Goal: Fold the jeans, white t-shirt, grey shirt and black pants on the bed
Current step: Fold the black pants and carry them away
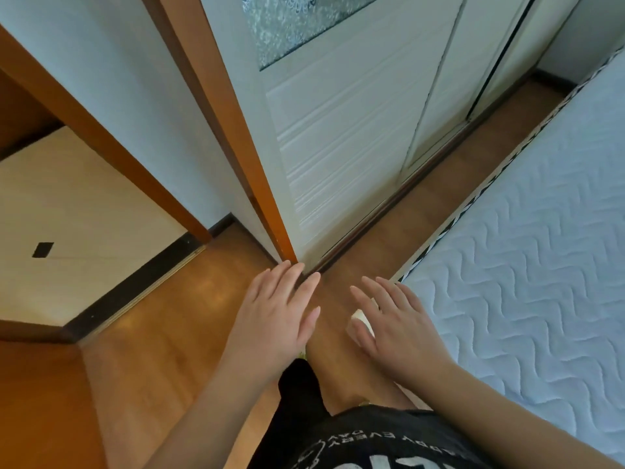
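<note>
Bed (527, 252) at right, bare quilted white mattress showing; none of the clothes to fold are in view. Left hand (274, 316) and right hand (395, 323) held out over the wooden floor (162, 333), palms down, fingers straight, each grip holding nothing. White wardrobe (345, 137) ahead, doorway (67, 204) left.

The head view looks steeply down from standing height at the wooden floor (162, 333) beside the bed (541, 265).

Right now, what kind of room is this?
Most likely a bedroom: a quilted white mattress lies on the right, tall white wardrobe doors stand ahead, and a wooden floor leads to a doorway.
</note>
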The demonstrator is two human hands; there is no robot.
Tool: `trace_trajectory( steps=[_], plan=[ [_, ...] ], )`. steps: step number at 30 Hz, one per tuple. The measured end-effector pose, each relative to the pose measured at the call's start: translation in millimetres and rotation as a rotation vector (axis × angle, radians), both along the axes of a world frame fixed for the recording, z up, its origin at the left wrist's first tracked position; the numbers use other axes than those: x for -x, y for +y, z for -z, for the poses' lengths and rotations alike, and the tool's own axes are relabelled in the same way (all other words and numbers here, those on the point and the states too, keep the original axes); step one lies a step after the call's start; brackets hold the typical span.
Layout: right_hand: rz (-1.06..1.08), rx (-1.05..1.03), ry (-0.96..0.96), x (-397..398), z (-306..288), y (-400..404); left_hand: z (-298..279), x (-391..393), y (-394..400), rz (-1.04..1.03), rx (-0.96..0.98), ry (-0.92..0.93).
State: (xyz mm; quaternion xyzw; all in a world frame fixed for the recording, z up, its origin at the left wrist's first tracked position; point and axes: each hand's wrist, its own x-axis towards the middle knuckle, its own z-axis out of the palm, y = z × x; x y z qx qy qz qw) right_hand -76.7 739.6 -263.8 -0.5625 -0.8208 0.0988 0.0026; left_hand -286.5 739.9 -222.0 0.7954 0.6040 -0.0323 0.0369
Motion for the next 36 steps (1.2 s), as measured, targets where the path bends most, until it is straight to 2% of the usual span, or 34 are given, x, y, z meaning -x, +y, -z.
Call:
trace_trajectory(
  steps=[6,11,14,18,26,32,36],
  plan=[
    [0.137,-0.041,-0.037,39,-1,79,3,19,115,0.215,-0.017,-0.013],
    [0.257,-0.051,-0.041,61,-13,128,-10,33,182,0.361,-0.024,-0.007],
    [0.400,-0.061,-0.041,55,-15,151,-10,28,216,0.425,-0.031,-0.005],
    [0.584,-0.074,-0.063,30,-19,183,-9,3,258,0.461,0.021,-0.027],
    [0.691,-0.057,-0.091,-32,-11,248,11,-71,341,0.601,0.013,-0.094],
    [0.715,-0.006,-0.065,-104,-8,302,33,-152,417,0.562,0.184,-0.098],
    [0.755,0.026,-0.056,-162,-11,332,20,-216,467,0.577,0.141,-0.110]
  ],
)
